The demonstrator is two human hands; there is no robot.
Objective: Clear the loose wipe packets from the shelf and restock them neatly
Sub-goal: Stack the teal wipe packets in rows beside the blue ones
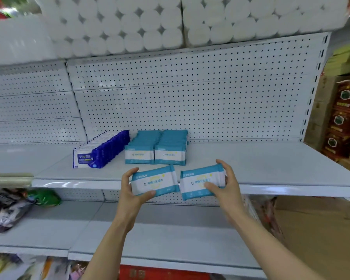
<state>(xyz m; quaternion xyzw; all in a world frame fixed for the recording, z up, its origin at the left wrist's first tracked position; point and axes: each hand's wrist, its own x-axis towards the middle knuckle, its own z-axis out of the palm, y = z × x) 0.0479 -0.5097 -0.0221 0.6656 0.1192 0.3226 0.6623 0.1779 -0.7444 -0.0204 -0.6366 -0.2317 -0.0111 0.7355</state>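
I have a teal-and-white wipe packet in each hand, both carried label-up and level just in front of the shelf [271,170] edge, at about 6 o'clock from the stock already standing there. I judge they are held flat and side by side like this so each can slide straight back into line with one of the two teal rows [156,147], which stand on edge, faces forward, running back toward the pegboard [190,93] at 12 o'clock. The dark blue row [107,150] sits just beside them at 9 o'clock, angled a little, so it reads as a separate product that I would leave alone.

My left hand [129,190] has its grip clenched on the left packet [156,181]: fingers curl over the top left corner, thumb presses up from the bottom edge. My right hand [224,182] is grasping the right packet [200,181] the same way from its right end, fingers wrapped over the top, thumb laid across the face. Neither grip is wide; each spans just the short side of its packet. The two packets are near each other without touching, as far as I can tell.

Next, I reckon, I tip each one upright and seat it at the front of its row, square with the faces behind.
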